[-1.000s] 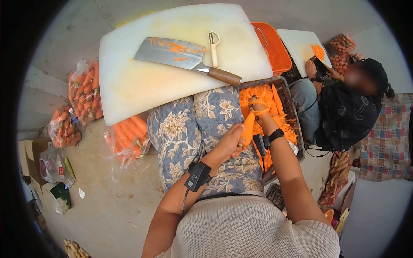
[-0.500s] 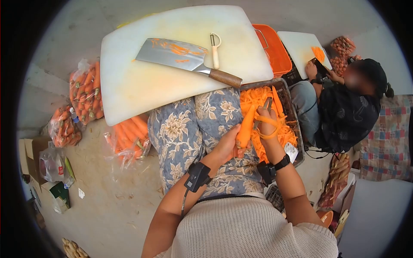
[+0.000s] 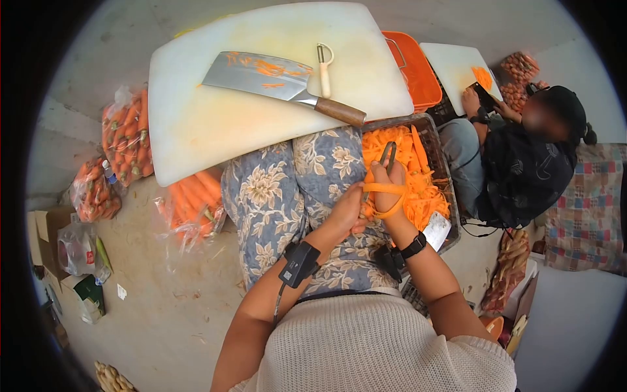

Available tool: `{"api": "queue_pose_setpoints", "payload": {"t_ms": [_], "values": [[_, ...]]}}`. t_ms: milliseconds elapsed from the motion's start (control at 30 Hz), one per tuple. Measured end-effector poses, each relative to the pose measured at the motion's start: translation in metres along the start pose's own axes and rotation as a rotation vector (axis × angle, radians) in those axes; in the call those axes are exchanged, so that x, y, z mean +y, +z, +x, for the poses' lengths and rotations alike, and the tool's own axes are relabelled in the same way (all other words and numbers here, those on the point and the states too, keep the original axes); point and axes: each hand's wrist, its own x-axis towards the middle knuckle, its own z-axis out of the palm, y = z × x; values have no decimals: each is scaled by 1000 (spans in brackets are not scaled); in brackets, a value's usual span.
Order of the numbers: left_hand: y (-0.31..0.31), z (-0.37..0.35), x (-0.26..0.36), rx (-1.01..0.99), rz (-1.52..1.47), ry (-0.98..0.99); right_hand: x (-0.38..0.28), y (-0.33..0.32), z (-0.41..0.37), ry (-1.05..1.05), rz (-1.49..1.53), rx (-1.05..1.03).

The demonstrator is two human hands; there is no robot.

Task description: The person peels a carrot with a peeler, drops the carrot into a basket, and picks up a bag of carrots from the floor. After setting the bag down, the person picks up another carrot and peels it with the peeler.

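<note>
My left hand point(image 3: 346, 212) is closed around a carrot point(image 3: 368, 210), which is mostly hidden between my two hands. My right hand point(image 3: 389, 178) grips a peeler point(image 3: 389, 154) close against the carrot; its grey metal end sticks up past my fingers. An orange strip point(image 3: 384, 187) loops around the back of that hand. Below both hands, a dark crate point(image 3: 447, 171) holds a heap of carrot peelings point(image 3: 424, 199) and a whole peeled carrot point(image 3: 419, 149).
A white cutting board point(image 3: 215, 124) lies above my lap, bearing a cleaver point(image 3: 261, 75) and a white-handled peeler point(image 3: 324, 75). Bagged carrots point(image 3: 196, 199) lie on the left. An orange bin point(image 3: 418, 72) stands behind the crate. On the right, a person point(image 3: 529, 150) cuts at another board point(image 3: 450, 62).
My right hand has drawn nearer to my left, and the peeler now points more upward. The carrot has gone from plain view to mostly hidden. The camera view has shifted slightly.
</note>
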Motion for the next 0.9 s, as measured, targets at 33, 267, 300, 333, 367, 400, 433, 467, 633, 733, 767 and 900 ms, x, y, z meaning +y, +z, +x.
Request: {"api": "queue_pose_setpoints", "payload": {"t_ms": [33,267,300,333,367,400,433,467,633,733,767,900], "values": [[0,0,0,0,-2,0,-2,-1,1,0,-1,-1],[-2,0,-1,-32,164,-18,28,-1,38,229,190,94],[-1,-1,-1,-31,167,-20,30,2,40,250,204,116],[-1,-1,0,-29,164,-19,32,4,41,273,217,139],[-3,0,1,-41,148,-37,36,4,44,274,216,139],[-4,0,2,-54,134,-57,40,2,47,278,141,84],[-4,1,1,-55,135,-61,44,0,50,284,66,30],[-5,2,0,-51,116,-68,48,-1,54,289,67,33],[-3,0,4,-39,130,-95,37,-8,63,415,144,18],[-4,0,3,-43,121,-103,49,-6,67,393,88,0],[-4,0,3,-44,123,-99,54,-6,69,393,89,-1],[-6,-2,2,-124,123,-66,73,-7,77,527,297,-14]]}}
